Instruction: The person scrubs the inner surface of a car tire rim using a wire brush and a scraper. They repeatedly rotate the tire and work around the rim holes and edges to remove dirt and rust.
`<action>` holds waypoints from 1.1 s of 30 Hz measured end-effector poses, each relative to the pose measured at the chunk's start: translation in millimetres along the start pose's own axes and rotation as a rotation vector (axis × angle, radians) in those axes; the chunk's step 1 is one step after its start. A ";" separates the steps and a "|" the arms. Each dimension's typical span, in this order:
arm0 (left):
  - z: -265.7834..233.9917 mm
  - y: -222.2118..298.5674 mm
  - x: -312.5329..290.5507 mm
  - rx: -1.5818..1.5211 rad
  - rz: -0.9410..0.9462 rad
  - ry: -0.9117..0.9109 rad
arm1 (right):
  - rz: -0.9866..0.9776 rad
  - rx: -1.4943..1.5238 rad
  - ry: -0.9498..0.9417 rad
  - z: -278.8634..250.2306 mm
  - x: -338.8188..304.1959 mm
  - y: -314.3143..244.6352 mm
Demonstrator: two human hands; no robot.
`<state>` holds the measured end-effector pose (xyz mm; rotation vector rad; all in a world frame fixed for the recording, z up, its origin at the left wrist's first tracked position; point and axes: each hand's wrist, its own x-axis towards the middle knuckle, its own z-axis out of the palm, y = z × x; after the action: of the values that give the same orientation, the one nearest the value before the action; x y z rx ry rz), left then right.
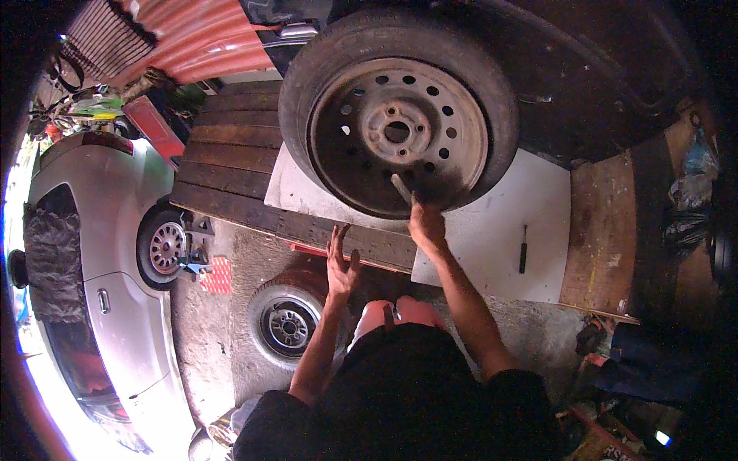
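Right hand (427,224) grips a short metal tool (401,187) whose long axis points toward eleven o'clock against the wheel (397,115), while left hand (340,261) hovers open, fingers spread.

The light is dim and a bit red. Bright daylight comes from the left and makes white glare on the silver car (115,253). The top right and all the corners are dark black. Straight lines bend near the rim. The middle looks sharp.
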<state>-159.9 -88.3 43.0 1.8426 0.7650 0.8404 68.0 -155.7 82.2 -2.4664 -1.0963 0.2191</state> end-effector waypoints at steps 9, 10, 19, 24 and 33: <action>-3.7 11.0 2.7 0.022 0.042 0.038 | 0.130 0.040 -0.123 -29.6 9.1 12.5; -4.8 7.6 1.5 0.027 0.031 0.042 | 0.137 0.027 -0.109 -37.4 4.4 8.8; -12.7 1.1 -7.0 0.037 -0.015 0.036 | -0.081 -0.020 -0.131 4.5 -24.6 0.3; -9.8 1.1 -10.4 0.059 -0.010 0.063 | -0.020 0.171 -0.091 2.1 12.5 18.0; -13.8 5.8 -25.8 0.098 0.013 0.067 | 0.584 1.340 -0.414 30.6 3.0 -38.9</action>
<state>-184.9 -104.0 47.1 1.9153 0.8507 0.8908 34.4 -120.6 72.3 -1.4000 -0.1014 1.2076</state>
